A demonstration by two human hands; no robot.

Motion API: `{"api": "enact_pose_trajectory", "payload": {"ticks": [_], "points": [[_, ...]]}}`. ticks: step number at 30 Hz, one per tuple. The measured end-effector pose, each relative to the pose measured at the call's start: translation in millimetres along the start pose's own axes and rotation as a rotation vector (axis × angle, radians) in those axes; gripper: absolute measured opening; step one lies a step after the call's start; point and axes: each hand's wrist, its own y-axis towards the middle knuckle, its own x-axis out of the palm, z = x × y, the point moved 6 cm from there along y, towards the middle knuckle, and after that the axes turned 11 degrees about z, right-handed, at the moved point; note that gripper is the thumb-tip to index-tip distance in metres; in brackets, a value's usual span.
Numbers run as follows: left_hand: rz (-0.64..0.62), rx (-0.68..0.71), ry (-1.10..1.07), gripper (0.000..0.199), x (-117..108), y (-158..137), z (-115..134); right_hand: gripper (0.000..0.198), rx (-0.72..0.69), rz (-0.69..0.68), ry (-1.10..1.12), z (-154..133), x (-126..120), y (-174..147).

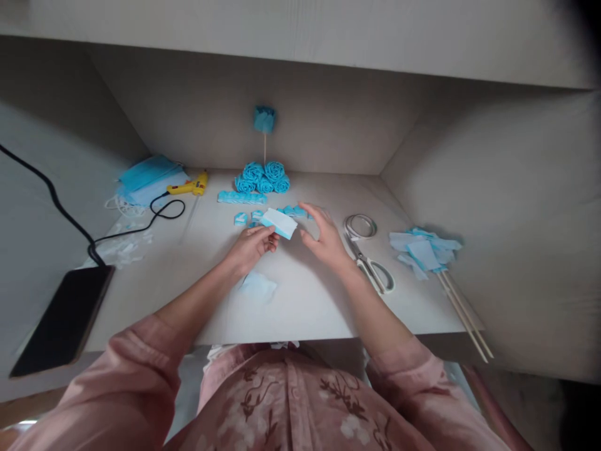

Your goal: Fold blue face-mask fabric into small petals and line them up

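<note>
A folded piece of white and light-blue mask fabric (pixel 280 222) is pinched in my left hand (pixel 256 248), held over the middle of the table. Just right of it my right hand (pixel 327 241) is open, thumb and fingers apart, not touching the fabric. Small blue cut pieces (pixel 241 218) lie behind my hands, some partly hidden by the fabric and my right fingers. Flat on the table in front of my left hand is a thin pale-blue sheet (pixel 259 287).
At the back are rolled blue roses (pixel 263 178), a blue strip (pixel 241 198) and a blue flower on a stick (pixel 265 119). Left: masks (pixel 151 178), yellow glue gun (pixel 190 185), phone-like black slab (pixel 63 319). Right: scissors (pixel 373 266), tape roll (pixel 360 226), fabric-topped sticks (pixel 462 310).
</note>
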Motion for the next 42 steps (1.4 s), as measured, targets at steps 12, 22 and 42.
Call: {"api": "enact_pose_trajectory", "payload": {"ticks": [12,22,42], "points": [[0.01,0.048,0.148,0.024,-3,2,-5,0.009,-0.281,-0.058,-0.091,-18,17,-6],[0.123,0.246,0.424,0.026,-8,3,1,0.014,0.08,-0.004,0.161,-3,21,-10],[0.024,0.22,0.441,0.03,-3,1,-5,0.039,0.545,0.091,0.521,19,34,-19]]}}
